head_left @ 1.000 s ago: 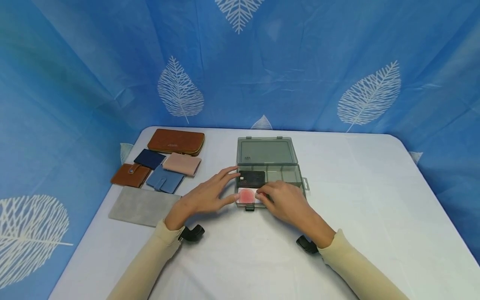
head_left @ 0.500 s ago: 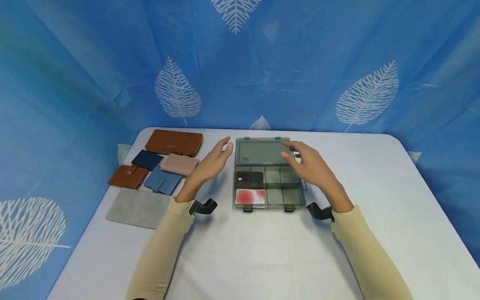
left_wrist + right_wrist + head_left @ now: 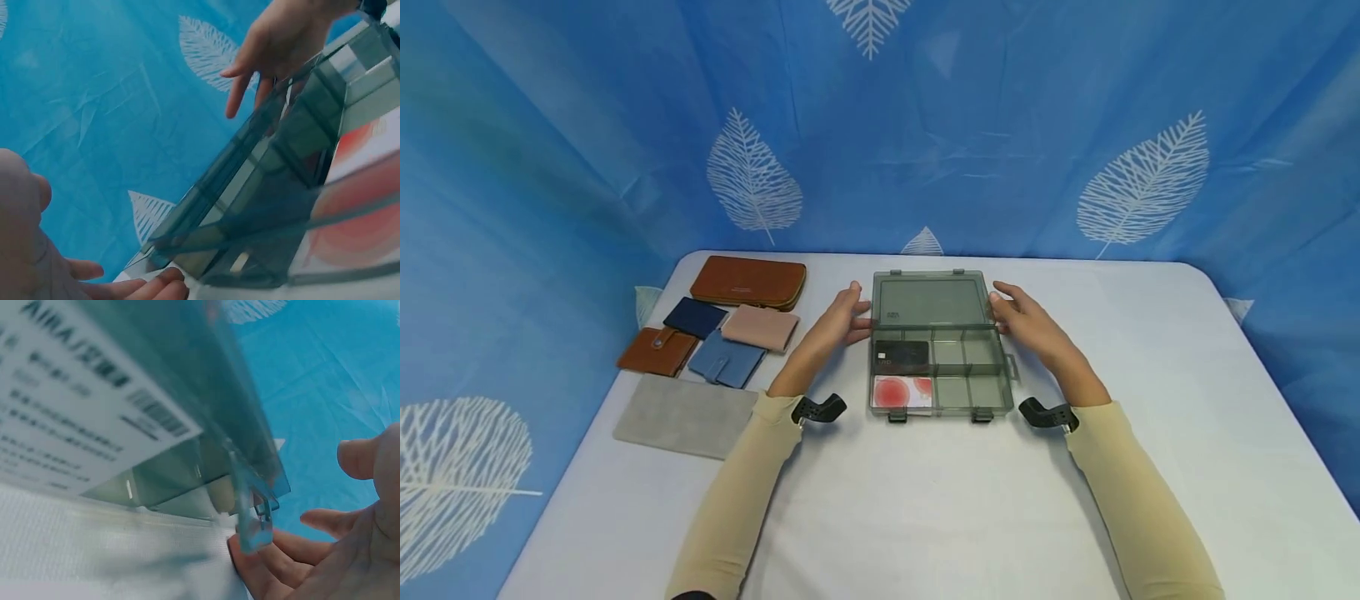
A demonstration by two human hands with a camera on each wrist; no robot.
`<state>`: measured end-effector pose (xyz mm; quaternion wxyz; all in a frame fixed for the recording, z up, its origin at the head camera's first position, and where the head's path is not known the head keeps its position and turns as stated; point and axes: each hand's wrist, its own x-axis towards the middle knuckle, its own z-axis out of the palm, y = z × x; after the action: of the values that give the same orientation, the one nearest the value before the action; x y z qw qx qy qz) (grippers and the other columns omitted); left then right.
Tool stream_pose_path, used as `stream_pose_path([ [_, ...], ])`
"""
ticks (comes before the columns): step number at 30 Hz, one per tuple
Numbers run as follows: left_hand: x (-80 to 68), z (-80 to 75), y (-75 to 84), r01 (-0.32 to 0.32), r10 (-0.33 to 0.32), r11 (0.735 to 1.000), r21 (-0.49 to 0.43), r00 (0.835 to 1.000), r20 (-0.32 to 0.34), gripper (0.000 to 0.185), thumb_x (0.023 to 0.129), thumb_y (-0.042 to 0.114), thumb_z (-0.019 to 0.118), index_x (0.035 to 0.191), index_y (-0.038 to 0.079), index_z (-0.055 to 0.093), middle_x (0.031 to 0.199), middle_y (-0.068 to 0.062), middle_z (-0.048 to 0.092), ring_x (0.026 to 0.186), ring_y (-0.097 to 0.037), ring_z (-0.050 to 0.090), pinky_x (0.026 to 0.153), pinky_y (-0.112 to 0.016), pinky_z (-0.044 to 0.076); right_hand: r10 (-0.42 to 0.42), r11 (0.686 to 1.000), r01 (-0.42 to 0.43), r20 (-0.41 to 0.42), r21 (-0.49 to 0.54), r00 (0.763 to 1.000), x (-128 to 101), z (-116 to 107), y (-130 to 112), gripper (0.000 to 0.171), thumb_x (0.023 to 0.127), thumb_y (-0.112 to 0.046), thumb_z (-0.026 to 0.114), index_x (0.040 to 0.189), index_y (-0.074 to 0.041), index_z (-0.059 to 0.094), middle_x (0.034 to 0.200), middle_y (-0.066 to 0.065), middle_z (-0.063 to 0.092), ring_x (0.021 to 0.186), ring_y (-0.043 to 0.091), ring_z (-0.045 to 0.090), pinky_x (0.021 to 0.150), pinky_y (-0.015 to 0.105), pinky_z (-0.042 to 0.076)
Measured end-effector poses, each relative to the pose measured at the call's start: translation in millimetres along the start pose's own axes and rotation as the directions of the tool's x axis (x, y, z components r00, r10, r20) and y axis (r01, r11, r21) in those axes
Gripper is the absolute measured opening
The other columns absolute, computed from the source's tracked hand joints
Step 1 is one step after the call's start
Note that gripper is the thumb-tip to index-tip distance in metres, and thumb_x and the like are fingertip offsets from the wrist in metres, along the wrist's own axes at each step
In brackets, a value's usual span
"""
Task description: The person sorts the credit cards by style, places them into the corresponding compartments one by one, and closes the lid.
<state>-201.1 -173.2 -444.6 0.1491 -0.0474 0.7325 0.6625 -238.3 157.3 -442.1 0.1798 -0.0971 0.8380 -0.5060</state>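
A grey-green translucent compartment box [image 3: 952,392] stands on the table in the head view, its lid [image 3: 932,300] folded back flat behind it. In its left compartments lie a black card [image 3: 901,357] at the back and a white card with red circles [image 3: 892,392] at the front. My left hand [image 3: 833,327] is at the box's left side near the hinge, fingers extended. Opposite it, my right hand [image 3: 1032,327] is at the lid's right edge, fingers loosely bent. Whether the fingertips touch the box is hard to tell.
Left on the table lie a brown zip wallet [image 3: 748,282], a navy card holder [image 3: 695,317], a pink wallet [image 3: 761,327], a blue snap wallet [image 3: 727,359], a brown snap wallet [image 3: 658,352] and a grey flat pouch [image 3: 685,415]. A blue curtain [image 3: 1000,150] hangs behind.
Both hands have left the cards at the front of the box, risen apart, then come down at either side of the lid's hinge end. The white card now lies flat in its compartment.
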Motion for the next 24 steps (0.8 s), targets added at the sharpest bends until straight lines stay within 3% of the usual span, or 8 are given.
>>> stream_pose_path([
  [7,0.0,1.8,-1.1,-0.014,0.017,0.993,-0.119,1.000,0.024,0.071,0.117,0.053,0.021,0.174,0.011,0.011,0.176,-0.023,0.023,0.156,-0.044,0.037,0.127,-0.053,0.032,0.034,0.988,-0.036,0.020,0.149,0.999,0,-3,3,0.073,0.117,-0.048,0.038,0.174,-0.010,0.013,0.173,0.025,0.029,0.158,0.040,0.036,0.125,0.051,0.035],
  [13,-1.4,1.3,5.6,-0.108,0.106,0.979,-0.174,0.994,-0.018,0.070,0.117,0.052,0.024,0.173,0.011,0.017,0.173,-0.023,0.030,0.158,-0.039,0.036,0.127,-0.052,0.033,-0.028,0.977,0.030,-0.013,0.211,1.000,0,-10,2,0.072,0.117,-0.046,0.038,0.173,-0.007,0.014,0.172,0.024,0.032,0.158,0.038,0.037,0.126,0.048,0.034],
  [18,-8.4,-3.6,15.8,-0.219,0.219,0.965,-0.144,0.976,-0.016,0.068,0.118,0.051,0.026,0.172,0.011,0.022,0.170,-0.020,0.037,0.157,-0.035,0.039,0.127,-0.050,0.033,-0.104,0.973,0.106,-0.023,0.206,0.994,-4,-19,-4,0.069,0.117,-0.045,0.037,0.173,-0.009,0.018,0.170,0.024,0.035,0.156,0.038,0.039,0.127,0.049,0.032],
  [24,-23.4,-8.6,29.8,-0.348,0.349,0.935,-0.065,0.937,0.006,0.058,0.119,0.039,0.035,0.170,0.012,0.029,0.166,-0.018,0.040,0.154,-0.035,0.041,0.127,-0.049,0.035,-0.197,0.972,0.197,-0.010,0.129,0.980,-21,-29,-19,0.068,0.118,-0.045,0.035,0.171,-0.006,0.023,0.164,0.026,0.040,0.153,0.043,0.042,0.126,0.046,0.035],
])
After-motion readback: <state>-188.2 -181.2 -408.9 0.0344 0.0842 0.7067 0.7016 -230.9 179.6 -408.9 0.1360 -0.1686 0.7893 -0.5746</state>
